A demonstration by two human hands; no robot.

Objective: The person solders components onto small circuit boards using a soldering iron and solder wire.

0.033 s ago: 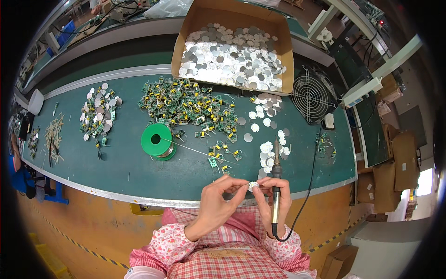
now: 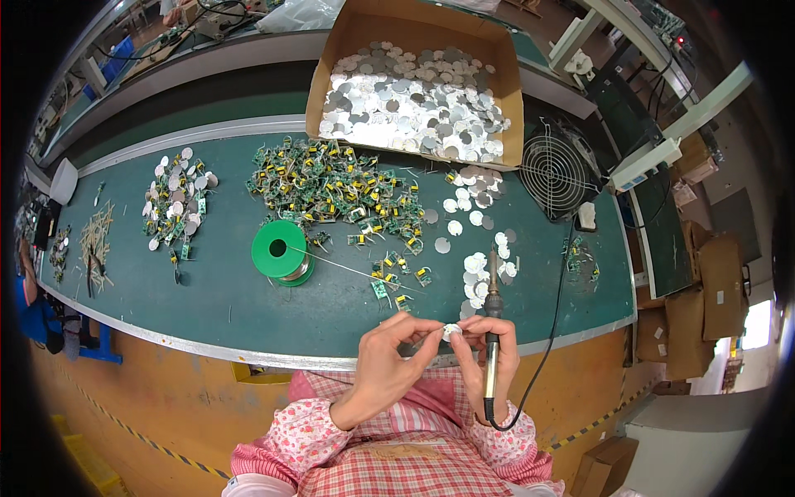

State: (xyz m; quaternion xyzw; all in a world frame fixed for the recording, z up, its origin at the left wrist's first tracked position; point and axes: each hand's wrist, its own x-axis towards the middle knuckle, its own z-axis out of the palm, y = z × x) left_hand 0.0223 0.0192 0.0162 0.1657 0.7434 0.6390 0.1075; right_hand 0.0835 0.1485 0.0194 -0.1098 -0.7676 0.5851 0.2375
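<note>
Just over the table's near edge, a small round white disc [image 2: 451, 331] is pinched between the fingertips of both hands. My left hand [image 2: 385, 364] closes on its left side with thumb and fingers. On the other side my right hand [image 2: 472, 360] grips the disc with thumb and forefinger. That same hand also carries a soldering iron [image 2: 493, 305], tip pointing away from me, its cable trailing right. Ahead of the hands lie loose discs [image 2: 475, 263] and several small green circuit boards with yellow parts [image 2: 397, 269]. My fingers partly cover the disc, hiding any part beneath them.
A green solder spool [image 2: 269, 255] stands mid-table, its wire reaching right. Behind it is a heap of circuit boards [image 2: 331, 178]. An open cardboard box [image 2: 511, 124] of discs sits at the back, beside a fan [image 2: 561, 172]. Discs with boards [image 2: 175, 199] lie left.
</note>
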